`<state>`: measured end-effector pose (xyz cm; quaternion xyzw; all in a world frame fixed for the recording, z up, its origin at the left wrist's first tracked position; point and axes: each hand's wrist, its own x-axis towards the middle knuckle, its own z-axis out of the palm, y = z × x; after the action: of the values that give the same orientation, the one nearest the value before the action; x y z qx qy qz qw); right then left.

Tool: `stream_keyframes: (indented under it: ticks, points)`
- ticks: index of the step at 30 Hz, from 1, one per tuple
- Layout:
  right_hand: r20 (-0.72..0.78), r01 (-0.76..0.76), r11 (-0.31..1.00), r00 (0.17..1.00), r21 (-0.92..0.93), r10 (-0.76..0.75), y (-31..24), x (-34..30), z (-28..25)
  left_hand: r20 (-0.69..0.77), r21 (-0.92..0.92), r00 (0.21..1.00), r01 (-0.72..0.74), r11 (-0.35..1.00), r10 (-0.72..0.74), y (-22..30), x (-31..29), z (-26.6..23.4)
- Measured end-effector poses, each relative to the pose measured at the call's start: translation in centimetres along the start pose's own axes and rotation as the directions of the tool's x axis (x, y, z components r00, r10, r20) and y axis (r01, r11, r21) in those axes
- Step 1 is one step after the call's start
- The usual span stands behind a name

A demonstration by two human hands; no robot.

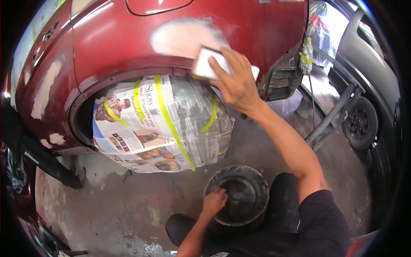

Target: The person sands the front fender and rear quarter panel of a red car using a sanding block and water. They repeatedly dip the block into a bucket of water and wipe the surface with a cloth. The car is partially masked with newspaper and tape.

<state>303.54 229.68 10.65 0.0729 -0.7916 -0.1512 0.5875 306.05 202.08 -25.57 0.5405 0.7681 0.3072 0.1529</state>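
My right hand (237,83) grips a white, block-shaped sanding pad (208,63), holding it against the red car body panel (265,30) above the wheel arch. Just beside the pad lies a pale, smoothed filler patch (180,36). My left hand (212,202) is at the left side of a dark round bucket (260,185) on the floor, its fingers curled over the inside. Something small and purplish shows at those fingertips, too small to name. Dark liquid appears to fill the bucket's bottom. Newspaper (171,128) with yellow-green tape covers the wheel below the arch.
More pale patches (46,90) mark the red panel at left. A long black shape (38,158) slants down beside it. On the right are a grey metal stand (332,115) and a grey car (357,64). My knees flank the bucket.
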Motion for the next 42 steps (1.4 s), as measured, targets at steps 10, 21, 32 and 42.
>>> stream_keyframes:
  ticks: [10,21,32,42]
  points:
    - [-0.009,0.061,0.995,0.998,-0.075,-0.062,1.1,5.4,0.3,-0.026,-0.005,0.997,-0.067,0.998,0.067,-0.5,-0.1,0.8]
    - [-0.029,0.069,0.996,0.997,-0.051,-0.070,1.8,2.9,-0.3,0.035,0.030,0.999,-0.038,0.999,0.037,-1.0,-0.3,1.1]
    - [0.025,0.023,0.999,0.999,-0.034,-0.022,1.2,1.7,-0.7,0.051,0.042,0.999,-0.006,0.999,0.004,-0.6,0.2,0.7]
    - [-0.029,0.022,0.995,0.999,-0.097,-0.025,1.4,3.0,-0.1,0.019,0.032,1.000,-0.004,0.999,0.003,-0.4,-0.3,0.7]
